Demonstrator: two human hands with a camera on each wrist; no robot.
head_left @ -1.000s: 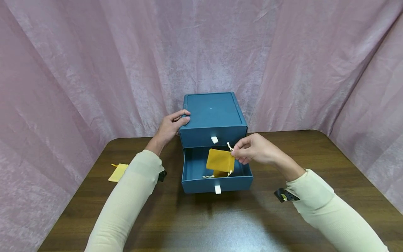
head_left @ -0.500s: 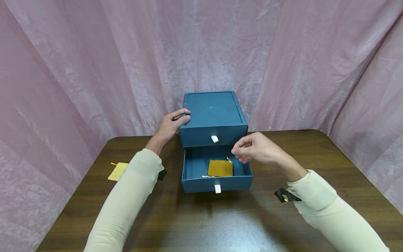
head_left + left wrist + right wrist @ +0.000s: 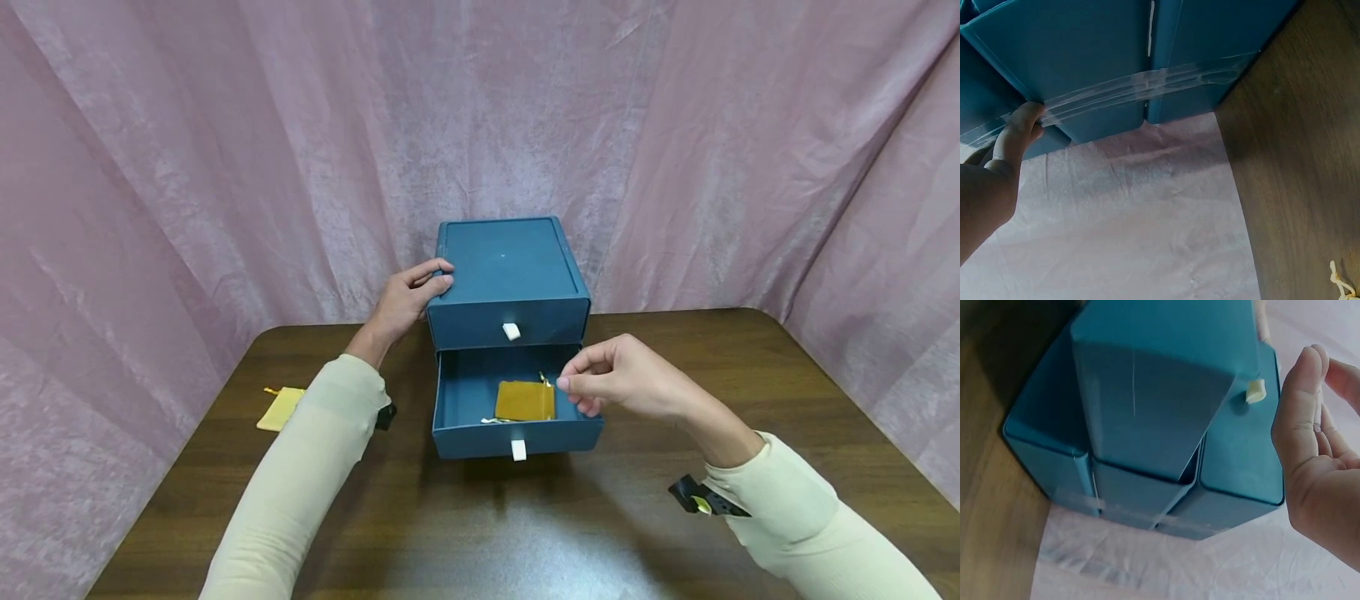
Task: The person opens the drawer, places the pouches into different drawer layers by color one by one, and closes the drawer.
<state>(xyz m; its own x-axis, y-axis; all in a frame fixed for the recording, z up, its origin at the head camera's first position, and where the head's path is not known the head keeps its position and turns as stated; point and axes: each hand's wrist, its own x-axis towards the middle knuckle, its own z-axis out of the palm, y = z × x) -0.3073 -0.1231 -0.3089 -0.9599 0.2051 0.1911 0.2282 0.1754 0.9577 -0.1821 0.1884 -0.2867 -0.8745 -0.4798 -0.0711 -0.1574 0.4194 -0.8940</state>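
Mustard pouch (image 3: 525, 401) in the drawer (image 3: 480, 442) shows only in the head view.

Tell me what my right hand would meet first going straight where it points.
Likely the mustard pouch or its cord in the open drawer; your right hand points that way, but might pass above; depth is unclear.

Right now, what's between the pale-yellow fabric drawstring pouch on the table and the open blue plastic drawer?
Head view: the cream-sleeved left forearm with its black wristband, then bare brown wood tabletop.
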